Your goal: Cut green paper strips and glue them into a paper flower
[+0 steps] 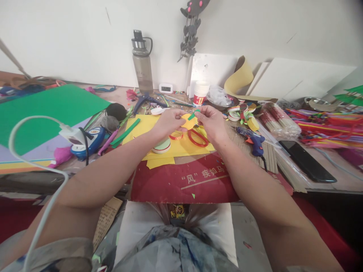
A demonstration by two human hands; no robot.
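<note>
Between my two hands is a small yellow paper circle (189,123), held up above the table. My left hand (171,121) pinches its left edge. In the fingers of my right hand (210,121) is a short green paper strip (194,114), lying across the upper right of the circle; whether it is stuck there I cannot tell. Below lie yellow paper sheets (133,128), red-handled scissors (198,139) with their blades hidden, an orange ring (176,136) and a roll of tape (161,146). A longer green strip (126,133) rests to the left.
A blue glue gun (253,140) and a black phone (307,160) lie to the right. Behind stand a water bottle (143,66) and paper cups (201,93). A large green sheet (53,113) covers the left side. A white cable (53,200) hangs near my left arm.
</note>
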